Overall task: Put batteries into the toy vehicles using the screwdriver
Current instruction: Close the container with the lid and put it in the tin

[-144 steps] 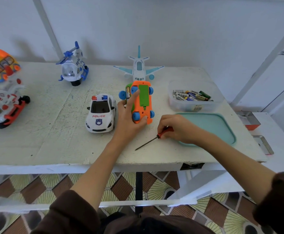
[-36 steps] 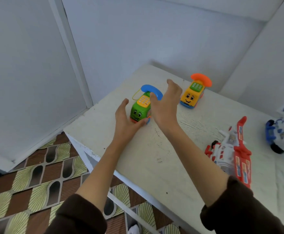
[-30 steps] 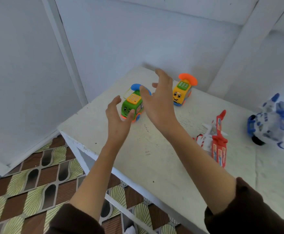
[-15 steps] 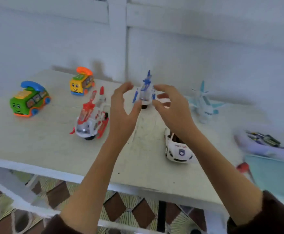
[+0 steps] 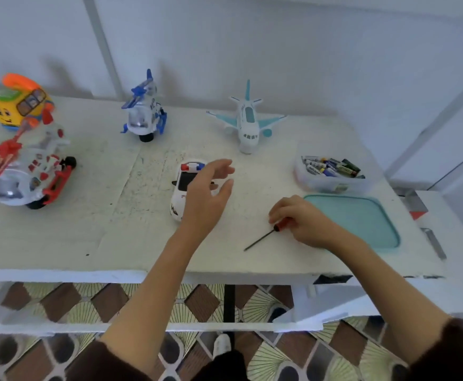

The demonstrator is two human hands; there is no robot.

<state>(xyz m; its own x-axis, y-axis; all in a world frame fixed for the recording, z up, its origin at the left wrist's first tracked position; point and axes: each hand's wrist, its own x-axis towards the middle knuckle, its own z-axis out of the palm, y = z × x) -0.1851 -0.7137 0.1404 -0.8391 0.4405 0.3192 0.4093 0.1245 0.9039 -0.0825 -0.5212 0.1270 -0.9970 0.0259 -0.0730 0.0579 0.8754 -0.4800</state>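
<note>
Both hands low: right grip (image 5: 300, 220) curled on screwdriver (image 5: 263, 237), tip near-left; left grip (image 5: 208, 193) spread above police car (image 5: 185, 188)

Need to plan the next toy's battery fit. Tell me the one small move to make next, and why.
Probably lower the left hand onto the police car and turn it over. That hand hovers open just above the car, while the right hand curls round the screwdriver on the table, and the car stands on its wheels.

Bench (image 5: 101, 229) layout: police car (image 5: 182, 188) at centre; helicopter (image 5: 145, 111) and airplane (image 5: 248, 119) along the rear edge; battery tub (image 5: 332, 174) at right, lid (image 5: 362, 218) before it; screwdriver (image 5: 266, 235) between car and lid.
</note>
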